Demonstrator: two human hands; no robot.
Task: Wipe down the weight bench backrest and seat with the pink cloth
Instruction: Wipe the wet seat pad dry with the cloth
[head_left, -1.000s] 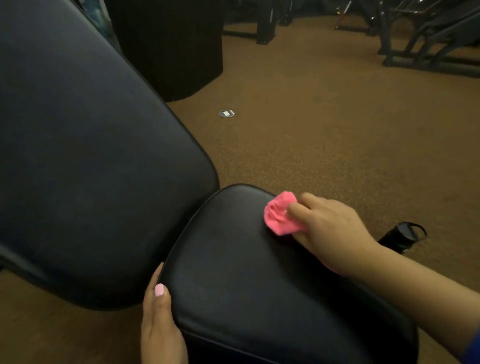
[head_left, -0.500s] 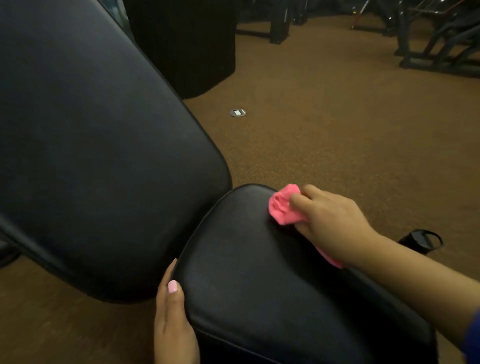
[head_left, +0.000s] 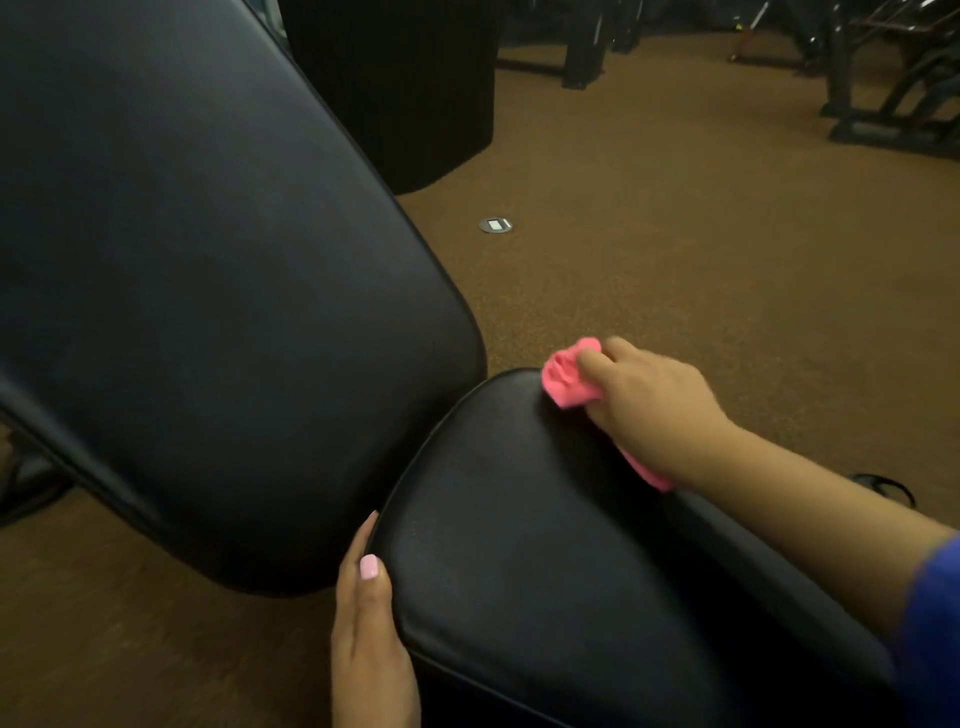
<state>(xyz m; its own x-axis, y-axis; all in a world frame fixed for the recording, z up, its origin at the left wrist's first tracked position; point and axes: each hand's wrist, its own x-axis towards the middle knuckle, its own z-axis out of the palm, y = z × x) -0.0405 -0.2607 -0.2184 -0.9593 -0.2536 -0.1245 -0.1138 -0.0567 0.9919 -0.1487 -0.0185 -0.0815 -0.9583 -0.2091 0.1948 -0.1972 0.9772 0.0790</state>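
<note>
Step in hand: wiping the seat pad (head_left: 545, 561) of the weight bench, at its far rounded corner next to the backrest (head_left: 208, 291).

Right hand (head_left: 644, 410): fingers curled round the bunched pink cloth (head_left: 566, 376), gripping it and pressing it onto the pad's far edge. A tail of the cloth shows from under the heel of the hand.

Left hand (head_left: 369, 629): lies along the near-left edge of the seat pad, fingers straight, thumb on the rim. It holds nothing; judged to be steadying the pad.

Backrest: tilted, its lower rounded end just beside the seat pad, a narrow gap between them.

Judgement on doing the step well:
- The bunched cloth touches only a small patch. Spreading it flatter under the palm would likely cover more per stroke.
- Overlapping strokes from the far corner back toward the person would leave no strip missed.
- Rims and the gap by the backrest need a deliberate pass, since the curved edge lets the cloth slip off.
- Whether the backrest is done cannot be told.

Writing and brands: none readable on pad, backrest or cloth. The round floor plate (head_left: 495, 225) on the brown floor (head_left: 675, 234) carries a pale rectangle, too small to read.
</note>
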